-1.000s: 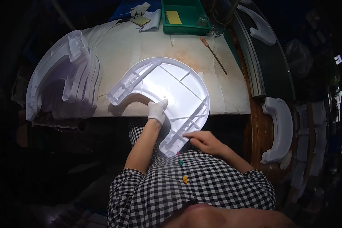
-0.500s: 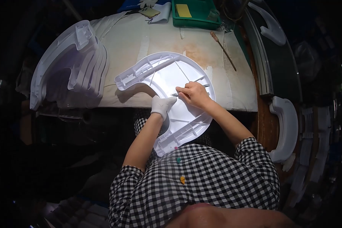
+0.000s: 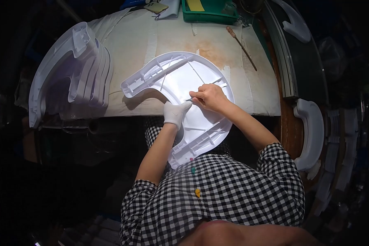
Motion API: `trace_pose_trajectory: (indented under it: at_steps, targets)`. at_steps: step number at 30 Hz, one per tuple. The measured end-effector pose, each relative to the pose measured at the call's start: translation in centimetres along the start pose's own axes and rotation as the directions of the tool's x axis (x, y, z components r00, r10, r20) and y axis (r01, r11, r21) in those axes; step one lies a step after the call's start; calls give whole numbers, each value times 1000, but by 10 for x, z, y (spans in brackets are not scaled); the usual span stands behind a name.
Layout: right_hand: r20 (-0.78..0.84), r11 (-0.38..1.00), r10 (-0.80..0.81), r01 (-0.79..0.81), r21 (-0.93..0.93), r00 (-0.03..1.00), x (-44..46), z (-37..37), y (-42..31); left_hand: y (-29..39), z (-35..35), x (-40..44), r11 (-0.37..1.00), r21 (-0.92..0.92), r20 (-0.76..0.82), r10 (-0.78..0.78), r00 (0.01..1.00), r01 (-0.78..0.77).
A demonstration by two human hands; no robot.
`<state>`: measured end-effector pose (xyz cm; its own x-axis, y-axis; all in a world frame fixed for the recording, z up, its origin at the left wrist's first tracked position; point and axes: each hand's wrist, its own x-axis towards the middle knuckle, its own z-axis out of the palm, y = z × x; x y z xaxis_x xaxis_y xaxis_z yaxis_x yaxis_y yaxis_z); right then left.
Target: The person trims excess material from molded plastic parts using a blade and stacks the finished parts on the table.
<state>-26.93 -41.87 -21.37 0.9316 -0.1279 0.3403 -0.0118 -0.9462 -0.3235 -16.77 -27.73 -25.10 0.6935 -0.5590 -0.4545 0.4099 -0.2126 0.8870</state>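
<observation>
A white curved plastic part (image 3: pixel 194 76) with ribs along its inner face leans from the table edge down to my lap. In a white glove, my left hand (image 3: pixel 177 112) grips its inner curved edge, thumb on the ribbed face. My bare right hand (image 3: pixel 210 98) is closed around a slim metal hand tool (image 3: pixel 224 85), knife-like, though its exact kind is hard to make out. The tool's tip points left, close to the thumb of the glove and at the part's inner rim. My palm and fingers cover most of its length.
Similar white parts (image 3: pixel 80 78) stand stacked on the table's left. A wooden-handled pointed tool (image 3: pixel 242 48) lies right of centre. At the back are a green tray (image 3: pixel 211 16) and a phone (image 3: pixel 156 7). More white parts (image 3: pixel 309 135) stand on the right.
My view has shifted slightly, so the table's things sit a little higher. Both hands keep their holds; the tool and the white part stay nearly where they were.
</observation>
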Motion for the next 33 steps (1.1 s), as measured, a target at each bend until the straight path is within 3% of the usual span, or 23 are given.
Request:
trace_pose_trajectory:
  at_steps: [3,9,16,18,19,21,24,27,29,31,33]
  targets:
    - [-10,1000,26,-27,-14,1000,-1,2,-3,-10,-1,9,997,69,-35,-13,999,15]
    - [-61,994,91,-94,-54,994,-6,7,-13,-23,-1,17,1000,-7,-62,-13,998,13]
    - [-61,994,92,-95,-52,994,-10,9,-9,-21,-3,15,991,135,-68,15,998,-6]
    - [-153,850,357,-252,463,922,-10,14,7,-16,-2,11,991,131,-49,21,999,-14]
    - [-60,673,553,-403,620,831,-3,-7,8,-16,-1,9,990,134,-91,51,995,-38]
    - [-71,532,675,-418,737,735,-2,-32,29,-18,2,11,988,135,-128,86,988,-68]
    - [-186,624,701,-466,628,688,-14,-63,27,-27,1,25,997,36,-182,70,981,-65]
    - [-238,640,717,-483,598,655,-40,-82,38,-17,-9,14,997,-71,-54,-6,999,2]
    - [-209,587,742,-467,662,637,-53,-77,50,11,-15,-10,993,-101,38,57,998,-53]
    - [-84,549,670,-416,725,738,-55,-77,52,12,-26,-12,969,-223,117,131,984,-103]
    - [-77,569,628,-389,725,775,-43,-81,42,14,-37,-17,957,-268,187,162,969,-108]
